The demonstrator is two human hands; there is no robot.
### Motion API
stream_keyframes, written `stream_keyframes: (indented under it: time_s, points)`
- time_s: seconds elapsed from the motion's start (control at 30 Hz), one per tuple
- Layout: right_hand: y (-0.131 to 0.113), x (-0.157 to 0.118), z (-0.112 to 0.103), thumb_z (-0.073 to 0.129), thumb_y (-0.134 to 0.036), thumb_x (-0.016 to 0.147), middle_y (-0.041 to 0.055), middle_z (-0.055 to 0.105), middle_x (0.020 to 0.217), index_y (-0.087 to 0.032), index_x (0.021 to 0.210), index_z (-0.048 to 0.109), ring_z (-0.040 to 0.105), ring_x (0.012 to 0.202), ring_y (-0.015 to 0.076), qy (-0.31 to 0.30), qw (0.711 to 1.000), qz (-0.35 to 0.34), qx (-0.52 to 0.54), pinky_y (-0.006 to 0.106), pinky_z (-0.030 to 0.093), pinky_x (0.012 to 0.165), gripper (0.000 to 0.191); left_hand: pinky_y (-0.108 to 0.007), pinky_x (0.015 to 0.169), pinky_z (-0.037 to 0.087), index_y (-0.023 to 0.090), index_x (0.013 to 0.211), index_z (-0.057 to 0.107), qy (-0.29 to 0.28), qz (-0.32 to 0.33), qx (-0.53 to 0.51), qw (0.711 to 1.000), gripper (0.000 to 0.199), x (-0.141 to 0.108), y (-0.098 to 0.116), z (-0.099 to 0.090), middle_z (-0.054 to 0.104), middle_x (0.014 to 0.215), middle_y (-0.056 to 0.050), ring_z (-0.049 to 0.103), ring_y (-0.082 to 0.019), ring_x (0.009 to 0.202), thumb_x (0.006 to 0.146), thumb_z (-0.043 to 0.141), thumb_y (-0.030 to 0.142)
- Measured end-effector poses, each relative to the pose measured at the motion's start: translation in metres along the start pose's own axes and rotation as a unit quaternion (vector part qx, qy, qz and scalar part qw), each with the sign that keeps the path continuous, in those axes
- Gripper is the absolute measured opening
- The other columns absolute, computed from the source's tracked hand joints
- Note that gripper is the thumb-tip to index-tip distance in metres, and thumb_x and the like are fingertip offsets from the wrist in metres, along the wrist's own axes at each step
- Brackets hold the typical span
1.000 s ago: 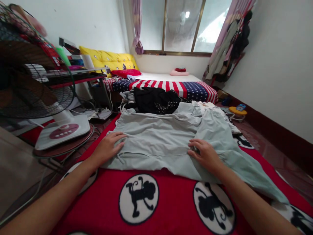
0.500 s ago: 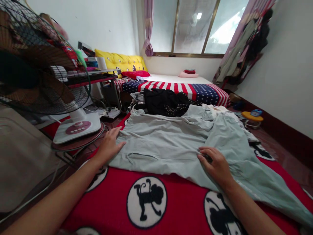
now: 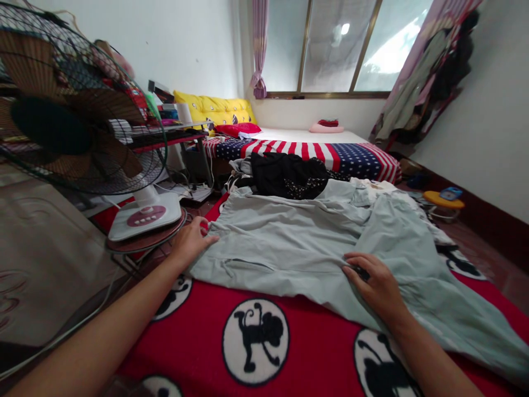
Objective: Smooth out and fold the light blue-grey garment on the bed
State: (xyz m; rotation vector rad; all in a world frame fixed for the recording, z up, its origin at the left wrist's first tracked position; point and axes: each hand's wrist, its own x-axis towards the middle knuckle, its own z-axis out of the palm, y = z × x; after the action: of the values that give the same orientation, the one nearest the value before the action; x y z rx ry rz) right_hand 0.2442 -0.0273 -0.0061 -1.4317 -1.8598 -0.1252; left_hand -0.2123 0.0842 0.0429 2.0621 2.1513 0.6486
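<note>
A pale grey-green garment (image 3: pixel 281 237) with a zipped pocket seam lies spread over a red monkey-print mat (image 3: pixel 256 342). My left hand (image 3: pixel 192 241) pinches the garment's left edge between fingers and thumb. My right hand (image 3: pixel 374 284) rests on the lower middle of the cloth, its fingers curled around a small gathered fold. Beyond the garment, a black clothing heap (image 3: pixel 289 176) lies on the far end, partly over a paler cloth. The garment's right part runs off toward the bottom right corner.
An electric fan (image 3: pixel 82 127) with a white base (image 3: pixel 144 218) stands close on the left, on a round stand. Behind it is a desk with clutter and cables. A bed with a stars-and-stripes sheet (image 3: pixel 306 151) lies ahead, under the window. A low yellow stool (image 3: pixel 443 199) stands at the right.
My view has swung, shifting the room rightward in the picture. My left hand has gone from lying flat to pinching the garment's edge. My right hand has moved right and gathered a fold.
</note>
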Motion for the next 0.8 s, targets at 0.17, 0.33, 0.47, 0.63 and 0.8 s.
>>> stream_keyframes:
  time_s: [0.17, 0.33, 0.47, 0.63, 0.8]
  points:
    - [0.0, -0.001, -0.001, 0.062, -0.035, 0.086, 0.0075, 0.07, 0.102, -0.023, 0.091, 0.064, 0.064, 0.097, 0.0254, -0.011, 1.0, -0.001, 0.01, 0.042, 0.049, 0.088, 0.014, -0.028, 0.072, 0.048, 0.019, 0.117, 0.053, -0.001, 0.029, -0.025, 0.999, 0.057, 0.008, -0.004, 0.007, 0.07, 0.098, -0.006, 0.067, -0.021, 0.083, 0.067, 0.072, 0.039]
    - [0.0, -0.001, -0.001, 0.063, -0.035, 0.085, 0.0071, 0.07, 0.102, -0.022, 0.092, 0.064, 0.064, 0.097, 0.0254, -0.006, 1.0, -0.005, 0.005, 0.042, 0.049, 0.088, 0.015, -0.027, 0.07, 0.049, 0.02, 0.12, 0.051, 0.016, 0.052, -0.029, 0.998, 0.054, 0.007, -0.006, 0.001, 0.069, 0.092, -0.004, 0.066, -0.019, 0.076, 0.07, 0.068, 0.033]
    - [0.001, -0.001, 0.0, 0.063, -0.035, 0.085, 0.0071, 0.07, 0.103, -0.022, 0.092, 0.064, 0.064, 0.097, 0.0255, -0.009, 1.0, -0.009, 0.005, 0.041, 0.048, 0.088, 0.015, -0.029, 0.076, 0.047, 0.022, 0.119, 0.054, 0.035, 0.078, -0.013, 0.996, 0.046, -0.001, -0.003, -0.003, 0.069, 0.097, -0.004, 0.066, -0.021, 0.085, 0.074, 0.063, 0.028]
    - [0.003, -0.002, 0.001, 0.062, -0.034, 0.086, 0.007, 0.07, 0.102, -0.022, 0.093, 0.064, 0.064, 0.097, 0.0251, -0.02, 1.0, -0.009, 0.003, 0.041, 0.048, 0.088, 0.014, -0.029, 0.076, 0.047, 0.022, 0.118, 0.056, 0.04, 0.086, -0.008, 0.995, 0.045, -0.002, -0.002, 0.004, 0.07, 0.101, -0.005, 0.065, -0.021, 0.085, 0.074, 0.065, 0.029]
    - [0.003, -0.002, 0.0, 0.062, -0.035, 0.086, 0.0069, 0.07, 0.102, -0.022, 0.093, 0.064, 0.064, 0.097, 0.0248, -0.022, 1.0, -0.003, 0.007, 0.041, 0.049, 0.088, 0.015, -0.028, 0.07, 0.047, 0.017, 0.116, 0.057, 0.034, 0.084, -0.019, 0.996, 0.048, 0.004, -0.002, 0.007, 0.069, 0.093, -0.006, 0.065, -0.02, 0.076, 0.072, 0.068, 0.031]
